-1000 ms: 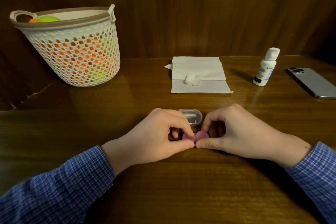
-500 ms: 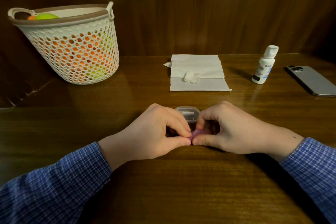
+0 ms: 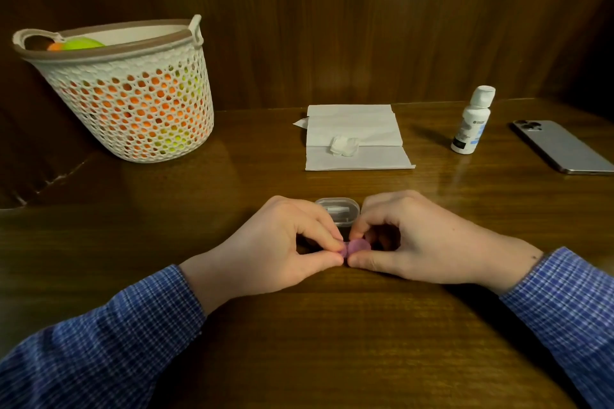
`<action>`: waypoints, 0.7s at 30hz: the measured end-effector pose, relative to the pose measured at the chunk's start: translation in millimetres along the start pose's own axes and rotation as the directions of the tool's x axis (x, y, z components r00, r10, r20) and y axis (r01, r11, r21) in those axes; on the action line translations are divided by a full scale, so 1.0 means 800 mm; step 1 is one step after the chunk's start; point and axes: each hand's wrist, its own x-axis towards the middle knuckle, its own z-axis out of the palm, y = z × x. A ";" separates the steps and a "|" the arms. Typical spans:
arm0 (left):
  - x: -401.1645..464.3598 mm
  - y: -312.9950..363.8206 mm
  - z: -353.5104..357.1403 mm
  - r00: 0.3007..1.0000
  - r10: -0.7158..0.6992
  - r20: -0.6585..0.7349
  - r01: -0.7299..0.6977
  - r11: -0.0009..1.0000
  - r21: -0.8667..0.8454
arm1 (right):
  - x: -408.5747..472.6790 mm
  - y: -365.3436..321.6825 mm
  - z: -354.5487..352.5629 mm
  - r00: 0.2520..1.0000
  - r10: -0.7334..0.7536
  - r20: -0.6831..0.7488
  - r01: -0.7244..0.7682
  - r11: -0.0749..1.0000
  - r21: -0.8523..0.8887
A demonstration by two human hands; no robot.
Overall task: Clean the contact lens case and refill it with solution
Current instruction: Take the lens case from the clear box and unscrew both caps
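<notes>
We are pinching the small purple plastic contact lens case [image 3: 357, 247] between both sets of fingertips, low over the dark wooden table [image 3: 299, 325] just in front of a clear plastic box [image 3: 339, 209]. The left hand [image 3: 279, 242] and right hand [image 3: 412, 239] are each curling closed on one end, apparently working the caps. Next we are probably needing the white solution bottle [image 3: 471, 121], standing well apart beside the folded white tissue [image 3: 355, 138]. Since the earlier frame, less purple is showing between our fingers.

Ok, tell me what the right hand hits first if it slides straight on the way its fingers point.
The left hand: the right hand points leftward, fingertips almost touching across the purple lens case.
</notes>
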 end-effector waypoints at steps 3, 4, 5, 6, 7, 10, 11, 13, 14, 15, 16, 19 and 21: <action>0.000 -0.002 -0.002 1.000 0.002 0.006 -0.002 1.000 0.003 | 0.001 0.002 0.002 0.999 0.024 -0.047 -0.023 0.999 0.035; 0.000 -0.002 -0.002 1.000 -0.001 0.008 0.001 1.000 0.003 | 0.001 0.003 0.003 0.998 0.033 -0.057 -0.030 0.998 0.059; 0.000 -0.002 -0.002 1.000 -0.006 0.009 0.006 1.000 0.004 | 0.000 0.004 0.003 0.997 0.040 -0.064 -0.035 0.996 0.087; 0.000 -0.003 -0.002 1.000 -0.010 0.011 0.010 1.000 0.004 | -0.001 0.004 0.003 0.997 0.042 -0.070 -0.034 0.993 0.112; 0.001 -0.003 -0.002 1.000 -0.013 0.012 0.013 1.000 0.003 | -0.002 0.004 0.003 0.996 0.035 -0.076 -0.026 0.992 0.127; 0.001 -0.004 -0.002 1.000 -0.024 0.014 0.024 1.000 -0.002 | -0.002 0.003 0.003 0.996 0.016 -0.084 -0.005 0.991 0.131; 0.001 -0.004 -0.003 0.999 -0.030 0.017 0.030 1.000 0.000 | -0.002 0.003 0.002 0.996 0.014 -0.083 -0.003 0.991 0.130; 0.001 -0.005 -0.003 0.999 -0.039 0.017 0.039 0.999 0.005 | -0.002 0.003 0.001 0.997 0.009 -0.071 0.000 0.992 0.128; 0.001 -0.005 -0.003 0.999 -0.042 0.014 0.042 0.999 0.005 | -0.002 0.002 0.001 0.998 0.009 -0.062 -0.001 0.992 0.130; 0.001 -0.005 -0.003 0.999 -0.044 0.010 0.044 0.999 0.005 | -0.002 0.002 0.001 0.998 0.011 -0.057 -0.003 0.991 0.134; 0.001 -0.005 -0.003 0.999 -0.043 0.005 0.043 0.999 0.005 | -0.001 0.002 0.002 0.998 0.015 -0.062 -0.007 0.990 0.138; 0.001 -0.006 -0.002 0.999 -0.042 0.003 0.042 0.999 0.001 | -0.001 0.001 0.005 0.993 0.055 -0.105 -0.045 0.995 0.093; 0.001 -0.006 -0.003 0.999 -0.046 0.009 0.046 0.999 0.002 | 0.000 0.002 0.006 0.991 0.076 -0.111 -0.067 0.994 0.082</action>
